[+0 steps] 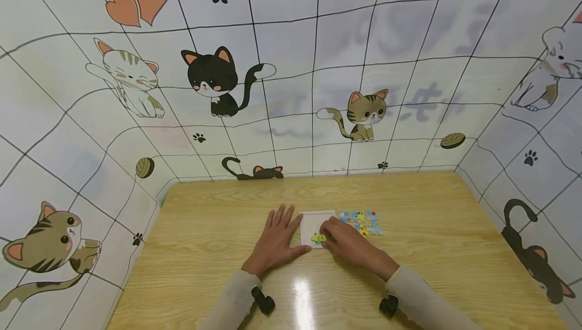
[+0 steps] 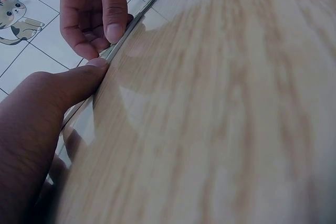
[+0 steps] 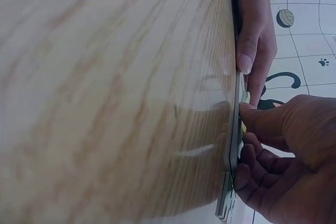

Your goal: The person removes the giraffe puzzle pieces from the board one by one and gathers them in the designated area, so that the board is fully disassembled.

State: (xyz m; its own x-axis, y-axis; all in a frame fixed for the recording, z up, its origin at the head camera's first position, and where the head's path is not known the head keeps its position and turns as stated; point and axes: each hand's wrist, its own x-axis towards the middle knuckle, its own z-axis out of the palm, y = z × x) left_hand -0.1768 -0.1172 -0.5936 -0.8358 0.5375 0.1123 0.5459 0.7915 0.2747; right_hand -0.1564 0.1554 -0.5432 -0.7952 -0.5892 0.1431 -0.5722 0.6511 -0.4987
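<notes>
A small white puzzle tray lies on the table, with yellow-green jigsaw pieces in its lower part. My left hand rests beside the tray, fingers spread along its left side and thumb touching its lower left corner. Over the tray's right half, my right hand has its fingers curled and pinches a jigsaw piece at the right end of those pieces; the fingertips mostly cover it. From the right wrist view, a bit of yellow shows between thumb and fingers, just above the tray edge.
Right of the tray lies a group of loose blue, yellow and red jigsaw pieces, partly behind my right hand. The wooden table meets cat-patterned walls at the back and sides.
</notes>
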